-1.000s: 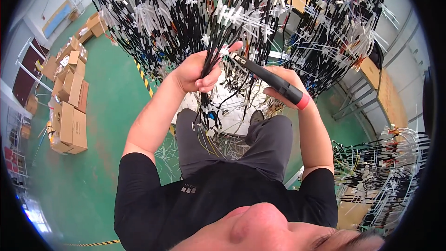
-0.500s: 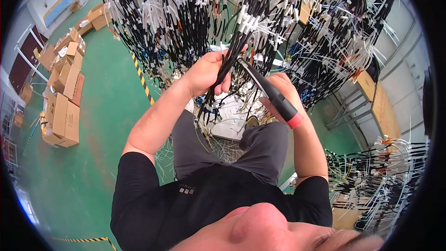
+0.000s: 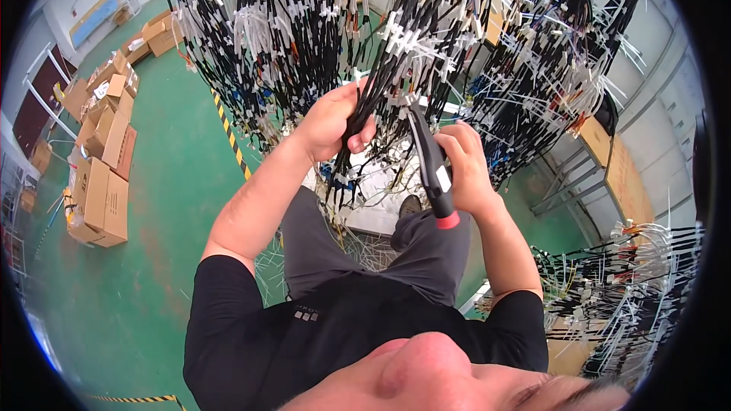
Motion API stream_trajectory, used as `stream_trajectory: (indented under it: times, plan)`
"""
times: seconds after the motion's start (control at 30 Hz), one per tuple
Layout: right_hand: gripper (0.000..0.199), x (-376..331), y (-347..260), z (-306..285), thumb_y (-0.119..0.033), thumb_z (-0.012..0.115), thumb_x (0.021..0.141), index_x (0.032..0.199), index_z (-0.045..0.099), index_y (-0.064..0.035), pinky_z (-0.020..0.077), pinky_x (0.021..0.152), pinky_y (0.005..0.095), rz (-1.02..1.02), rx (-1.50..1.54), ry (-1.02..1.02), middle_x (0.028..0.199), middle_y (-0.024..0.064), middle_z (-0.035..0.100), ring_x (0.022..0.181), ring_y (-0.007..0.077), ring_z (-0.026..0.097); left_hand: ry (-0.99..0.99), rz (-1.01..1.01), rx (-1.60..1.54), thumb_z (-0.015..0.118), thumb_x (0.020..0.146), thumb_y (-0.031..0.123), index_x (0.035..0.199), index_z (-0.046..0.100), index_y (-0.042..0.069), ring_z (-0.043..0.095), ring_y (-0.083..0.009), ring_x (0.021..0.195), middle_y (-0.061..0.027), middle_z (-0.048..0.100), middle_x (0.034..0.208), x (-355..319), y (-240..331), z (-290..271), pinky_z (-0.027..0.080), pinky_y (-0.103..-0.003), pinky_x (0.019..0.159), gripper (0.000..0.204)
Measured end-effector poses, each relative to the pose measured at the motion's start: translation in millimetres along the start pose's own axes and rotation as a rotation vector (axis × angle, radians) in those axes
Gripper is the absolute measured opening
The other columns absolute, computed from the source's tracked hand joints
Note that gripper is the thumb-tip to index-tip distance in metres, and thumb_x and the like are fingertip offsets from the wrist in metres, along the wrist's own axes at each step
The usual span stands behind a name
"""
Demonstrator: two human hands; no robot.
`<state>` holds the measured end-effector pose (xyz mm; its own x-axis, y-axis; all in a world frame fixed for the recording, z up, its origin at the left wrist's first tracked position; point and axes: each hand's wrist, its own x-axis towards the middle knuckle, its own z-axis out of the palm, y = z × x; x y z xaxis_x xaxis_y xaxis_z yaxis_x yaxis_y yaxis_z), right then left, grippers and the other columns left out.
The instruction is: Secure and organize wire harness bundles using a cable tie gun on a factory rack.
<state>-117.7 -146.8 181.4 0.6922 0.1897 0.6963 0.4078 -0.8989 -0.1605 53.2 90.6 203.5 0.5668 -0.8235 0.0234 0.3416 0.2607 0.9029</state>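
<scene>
My left hand point(image 3: 329, 123) is closed around a bundle of black sleeved wires point(image 3: 372, 99) that hangs from above, with its loose ends below my fingers. White cable ties and connectors stick out from the upper part of this bundle. In my right hand point(image 3: 468, 166) is a black cable tie gun point(image 3: 432, 164) with a red knob at its rear end. My fingers wrap its grip, which is mostly hidden. The tool's nose points up, close to the right side of the bundle; whether it grips a tie there cannot be made out.
Thick hanging masses of wire harnesses point(image 3: 285, 46) stand left and right point(image 3: 544, 76) of my hands. Cut tie ends litter the floor by my legs. Open cardboard boxes point(image 3: 103, 194) line the left side. A wooden table point(image 3: 633, 190) and more harnesses point(image 3: 624, 281) are at right.
The cable tie gun has swung more upright, its red end moving left and down and its nose slightly right. My left hand keeps the wires, shifted slightly left.
</scene>
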Motion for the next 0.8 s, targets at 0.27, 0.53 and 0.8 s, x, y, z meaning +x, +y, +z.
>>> stream_trajectory:
  times: [0.27,0.53,0.8]
  plan:
    - [0.058,-8.1,-23.5,17.7,-0.010,0.080,0.063,0.120,0.066,-0.0096,0.0419,0.107,0.0536,0.052,-0.177,0.049,0.114,0.0127,0.055,0.114,0.0377,0.057,0.003,0.235,0.234,0.081,0.085,0.016,0.155,0.042,0.008,0.056,-0.0071,0.075,0.0009,0.061,0.100,-1.5,-20.3,13.7,0.047,-0.023,0.065,0.081]
    - [0.053,-15.8,-26.3,8.0,-0.003,0.077,0.072,0.123,0.064,0.0036,0.0536,0.085,0.0379,0.043,0.019,0.186,0.114,0.0171,0.060,0.100,0.0330,0.062,0.109,0.384,0.277,0.061,0.109,0.014,0.163,0.029,0.006,0.065,-0.0137,0.069,-0.0123,0.068,0.115,4.4,-32.3,7.2,0.056,-0.029,0.065,0.063]
    - [0.051,-14.6,-26.6,7.5,-0.004,0.077,0.076,0.126,0.064,0.0032,0.0545,0.087,0.0362,0.160,0.134,0.103,0.118,0.0184,0.061,0.099,0.0311,0.065,0.039,0.410,-0.053,0.045,0.116,0.032,0.143,0.044,0.014,0.076,-0.0321,0.104,-0.0146,0.061,0.141,16.5,-42.2,0.9,0.064,-0.042,0.087,0.033]
